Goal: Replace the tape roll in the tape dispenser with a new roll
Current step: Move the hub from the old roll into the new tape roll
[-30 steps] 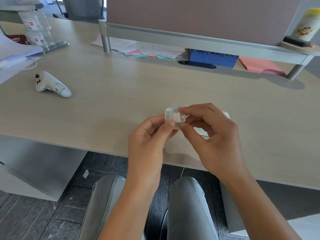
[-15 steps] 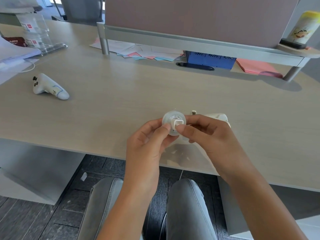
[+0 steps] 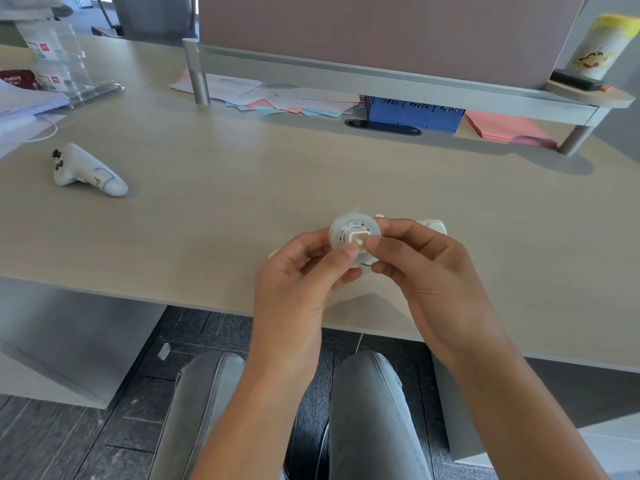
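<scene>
1. Two bare hands raised together just above the near edge of the pale wood-grain surface (image 3: pixel 214 216), grey-trousered knees below.
2. Left hand (image 3: pixel 298 282) curled, thumb and forefinger pinching the lower left rim of a small clear tape roll (image 3: pixel 353 232) with a white ribbed plastic core.
3. Right hand (image 3: pixel 426 271) curled, thumb and forefinger pinching a white square hub piece (image 3: pixel 358 237) at the centre of the roll; remaining fingers bent beneath.
4. Roll held face-on to the camera, a short loose tab of tape sticking up at its top edge.
5. White plastic tape dispenser (image 3: pixel 433 226) mostly hidden behind the right hand, only its top showing just beyond the knuckles; whether resting on the surface, cannot tell.
6. White handheld controller with black buttons (image 3: pixel 88 171) lying well apart to the left on the surface.
7. Pink, blue and white loose papers (image 3: pixel 270 98), a blue box (image 3: pixel 412 114) and a pink paper stack (image 3: pixel 502 128) under the grey partition rail at the far side.
</scene>
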{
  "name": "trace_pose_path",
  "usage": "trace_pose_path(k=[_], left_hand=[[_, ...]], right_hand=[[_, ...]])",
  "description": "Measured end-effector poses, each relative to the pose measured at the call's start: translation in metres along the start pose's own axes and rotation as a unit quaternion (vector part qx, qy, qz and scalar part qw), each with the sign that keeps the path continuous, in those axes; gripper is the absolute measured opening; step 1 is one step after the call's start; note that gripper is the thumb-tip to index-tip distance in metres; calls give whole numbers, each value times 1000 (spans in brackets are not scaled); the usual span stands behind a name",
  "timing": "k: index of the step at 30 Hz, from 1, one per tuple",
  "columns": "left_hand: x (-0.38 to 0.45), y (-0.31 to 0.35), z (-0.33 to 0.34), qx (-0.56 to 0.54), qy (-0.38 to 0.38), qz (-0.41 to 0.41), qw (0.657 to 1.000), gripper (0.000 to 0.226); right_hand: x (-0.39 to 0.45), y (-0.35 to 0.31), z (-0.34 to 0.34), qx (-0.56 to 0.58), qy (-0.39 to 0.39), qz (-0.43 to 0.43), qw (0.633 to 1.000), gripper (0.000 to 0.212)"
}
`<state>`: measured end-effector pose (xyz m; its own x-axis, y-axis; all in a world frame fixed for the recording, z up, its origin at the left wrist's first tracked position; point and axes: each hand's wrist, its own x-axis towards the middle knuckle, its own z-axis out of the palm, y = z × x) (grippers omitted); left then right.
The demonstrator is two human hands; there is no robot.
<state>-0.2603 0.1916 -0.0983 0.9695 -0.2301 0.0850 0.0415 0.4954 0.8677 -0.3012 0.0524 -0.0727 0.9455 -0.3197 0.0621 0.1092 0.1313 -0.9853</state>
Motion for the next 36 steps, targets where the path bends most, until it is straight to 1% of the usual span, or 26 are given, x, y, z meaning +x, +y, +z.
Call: trace_pose_path(k=[2, 6, 8, 10, 13, 16, 23, 26, 28, 30, 32, 36], left_hand=[[0, 0, 1, 0, 3, -2, 1000, 12], [-1, 1, 2, 9, 4, -10, 1000, 13], [-2, 1, 2, 11, 2, -11, 1000, 14], [-2, 1, 2, 11, 6, -11, 1000, 14], [-1, 1, 1, 8, 11, -16, 1000, 14], [-2, 2, 2, 10, 15, -21, 1000, 17], [-1, 2, 4, 18, 25, -15, 999, 12], [-2, 1, 4, 19, 21, -13, 1000, 12], [-3, 1, 5, 12, 23, -16, 1000, 14], [-3, 2, 5, 8, 23, -17, 1000, 13], [-3, 1, 5, 6, 28, -20, 999, 13], [-3, -1, 7, 8, 37, -20, 999, 16]], right_hand=[[-1, 0, -1, -6, 1, 6, 1000, 22], [0, 0, -4, 5, -28, 29, 999, 12], [0, -1, -5, -2, -33, 25, 999, 10], [-1, -3, -5, -17, -28, 18, 999, 11], [-2, -3, -4, -41, -6, 9, 999, 17], [-3, -2, -3, -48, 8, 3, 999, 10], [-6, 1, -2, -22, 22, -8, 999, 12], [-7, 0, -2, -16, 25, -13, 999, 25], [-7, 0, -3, -13, 25, -14, 999, 24], [-7, 2, -4, -13, 27, -15, 999, 15], [-7, 3, -4, -12, 31, -14, 999, 12], [-7, 2, -2, -8, 37, -15, 999, 23]])
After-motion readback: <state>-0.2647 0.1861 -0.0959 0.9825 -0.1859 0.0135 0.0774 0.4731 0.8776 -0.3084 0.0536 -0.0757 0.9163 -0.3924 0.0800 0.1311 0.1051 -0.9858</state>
